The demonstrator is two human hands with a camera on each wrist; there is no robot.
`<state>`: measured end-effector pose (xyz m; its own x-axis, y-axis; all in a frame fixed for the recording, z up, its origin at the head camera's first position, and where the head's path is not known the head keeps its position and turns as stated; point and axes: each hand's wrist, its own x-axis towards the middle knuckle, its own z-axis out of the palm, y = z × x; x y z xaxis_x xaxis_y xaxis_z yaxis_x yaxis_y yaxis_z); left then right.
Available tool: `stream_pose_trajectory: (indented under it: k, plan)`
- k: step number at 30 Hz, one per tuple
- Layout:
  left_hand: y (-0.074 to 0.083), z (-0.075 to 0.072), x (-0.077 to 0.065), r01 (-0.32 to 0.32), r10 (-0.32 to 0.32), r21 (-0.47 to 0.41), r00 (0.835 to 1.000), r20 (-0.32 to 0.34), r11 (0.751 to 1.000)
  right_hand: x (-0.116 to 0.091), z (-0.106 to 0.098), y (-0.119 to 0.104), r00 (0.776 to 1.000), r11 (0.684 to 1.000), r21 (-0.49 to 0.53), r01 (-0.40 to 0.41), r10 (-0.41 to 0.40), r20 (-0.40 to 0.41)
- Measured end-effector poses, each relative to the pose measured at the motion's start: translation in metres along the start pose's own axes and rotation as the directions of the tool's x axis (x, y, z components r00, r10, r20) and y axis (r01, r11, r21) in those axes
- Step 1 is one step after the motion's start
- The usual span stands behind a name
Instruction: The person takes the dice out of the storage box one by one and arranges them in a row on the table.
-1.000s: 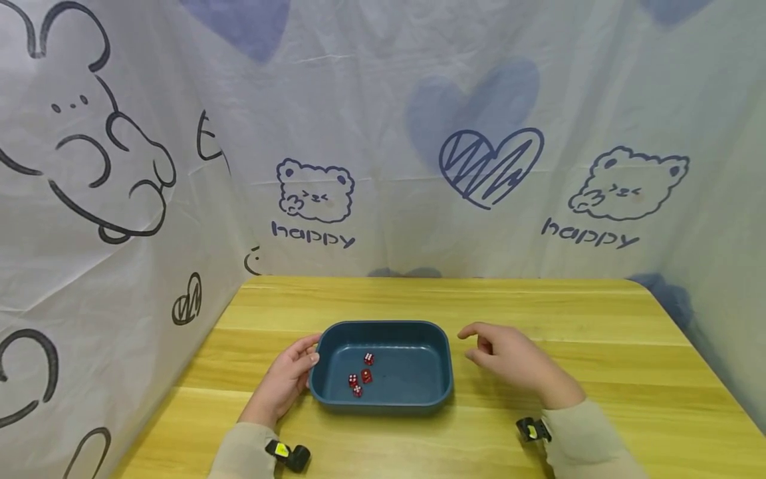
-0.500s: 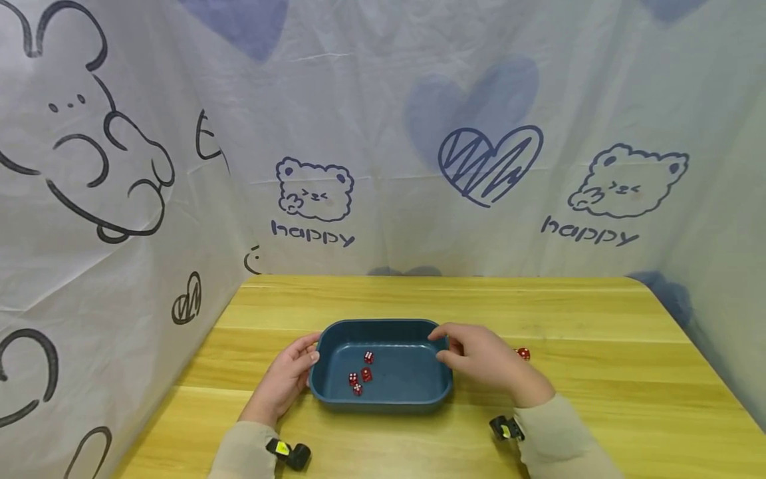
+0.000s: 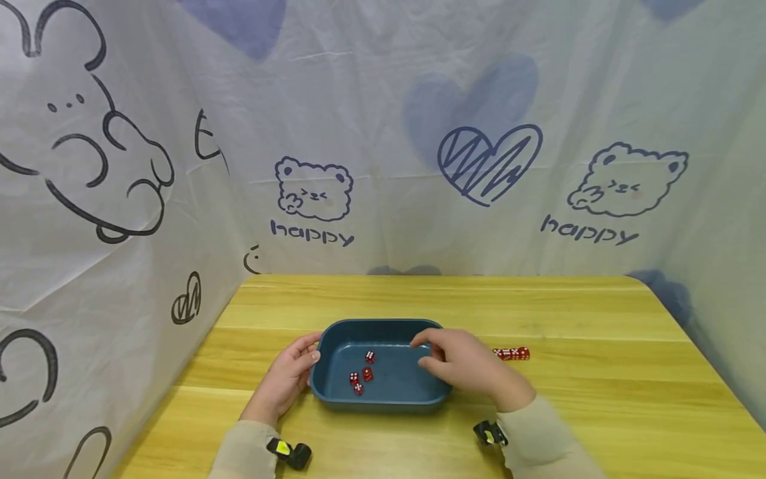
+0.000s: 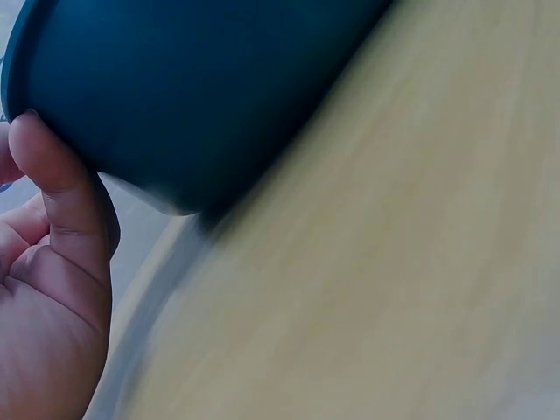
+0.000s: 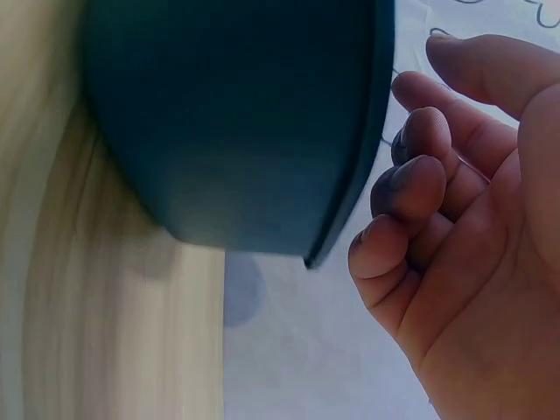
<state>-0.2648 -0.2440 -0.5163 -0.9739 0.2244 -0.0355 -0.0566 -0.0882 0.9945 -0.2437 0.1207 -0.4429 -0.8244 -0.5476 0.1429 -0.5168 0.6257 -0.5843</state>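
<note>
A dark blue-green rectangular tray (image 3: 383, 402) stands on the table, with several small red dice (image 3: 368, 374) lying loose in its left half. My left hand (image 3: 284, 379) holds the tray's left end, its thumb (image 4: 54, 166) against the outer wall just below the rim. My right hand (image 3: 463, 362) hovers over the tray's right end, fingers loosely bent. In the right wrist view, thumb and index finger stand apart with nothing between them. Behind the right hand, a short row of red dice (image 3: 512, 353) lies on the table, its left end partly hidden.
The yellow wood-grain table (image 3: 598, 372) reaches back to a white cloth (image 3: 383, 219) printed with hearts and bears. The cloth also rises along the left and right sides. Each wrist carries a small black camera on a strap.
My right hand has moved left, from beside the tray to above its right end. This uncovers the row of dice on the table. The left hand and the loose dice stay put.
</note>
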Motion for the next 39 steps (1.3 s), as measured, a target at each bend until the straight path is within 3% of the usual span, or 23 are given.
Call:
stream_pose_trajectory:
  k: [14,23,39]
  plan:
    - [0.001,0.001,0.000,-0.003,0.003,0.001,1.000,0.001,1.000,0.022,0.023,-0.021,0.996,0.999,-0.024,0.039,-0.037,0.082]
    - [0.001,0.000,0.000,0.009,-0.009,-0.008,1.000,-0.003,1.000,0.035,0.042,-0.030,0.993,0.993,-0.099,0.056,-0.045,0.110]
    - [0.002,0.002,-0.001,0.010,-0.010,0.012,1.000,-0.012,1.000,0.052,0.061,-0.030,0.987,0.998,-0.059,-0.030,0.039,0.153]
